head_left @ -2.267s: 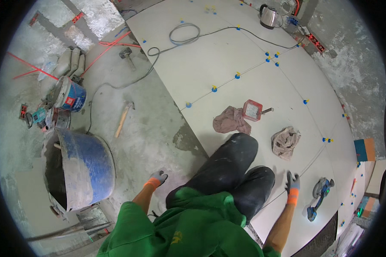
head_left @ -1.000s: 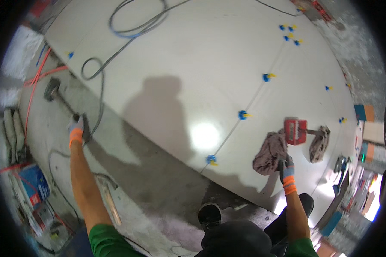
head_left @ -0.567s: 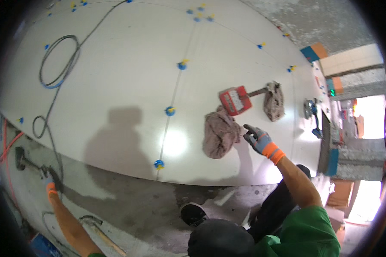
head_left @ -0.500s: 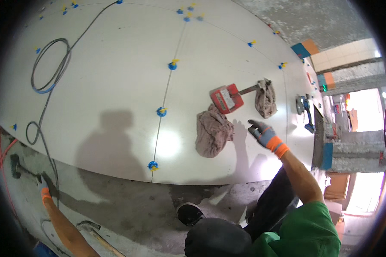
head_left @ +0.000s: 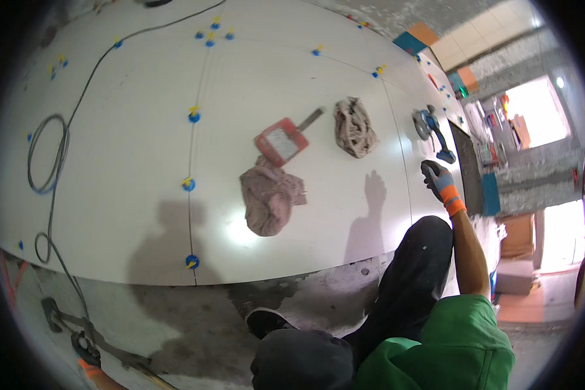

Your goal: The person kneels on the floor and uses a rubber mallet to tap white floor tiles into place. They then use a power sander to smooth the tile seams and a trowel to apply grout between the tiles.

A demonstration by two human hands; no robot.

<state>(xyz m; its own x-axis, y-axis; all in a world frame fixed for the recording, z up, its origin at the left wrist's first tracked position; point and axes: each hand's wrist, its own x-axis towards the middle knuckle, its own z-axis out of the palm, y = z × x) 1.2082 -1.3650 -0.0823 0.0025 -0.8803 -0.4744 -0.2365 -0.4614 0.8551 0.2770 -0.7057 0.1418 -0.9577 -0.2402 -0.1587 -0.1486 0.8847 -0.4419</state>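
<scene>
Your left hand (head_left: 84, 346), in a dark glove with an orange cuff, sits at the near left edge of the view, down on the bare concrete floor (head_left: 195, 318), its fingers closed around the grey metal tool (head_left: 62, 316) that lies there beside a wooden handle (head_left: 153, 379). A grey cable (head_left: 49, 162) runs from that tool away across the white tiled floor (head_left: 130, 130), looping twice on the left. Blue-and-yellow tile levelling clips (head_left: 192, 261) mark the tile joints, one near, others further off along the same line.

Toward the middle, a crumpled pinkish rag (head_left: 268, 198) lies on the tiles, its far end touching a red grout float (head_left: 281, 141) whose grey handle points far right. A second, browner rag (head_left: 354, 127) lies just right of the float, apart from it. Your dark-trousered leg (head_left: 409, 286) stretches from the near edge toward the tiles, and your green shirt (head_left: 448, 351) fills the near right corner.

On the right, your right hand (head_left: 437, 178), in a grey-blue glove with an orange cuff, is raised above the right edge of the tiles, fingers curled loosely inward and holding nothing. The blue suction lifter (head_left: 432, 130) lies on the tile just beyond that hand, near it but not touched. Both rags and the float lie well to the left of your right hand, and far right of your left.
</scene>
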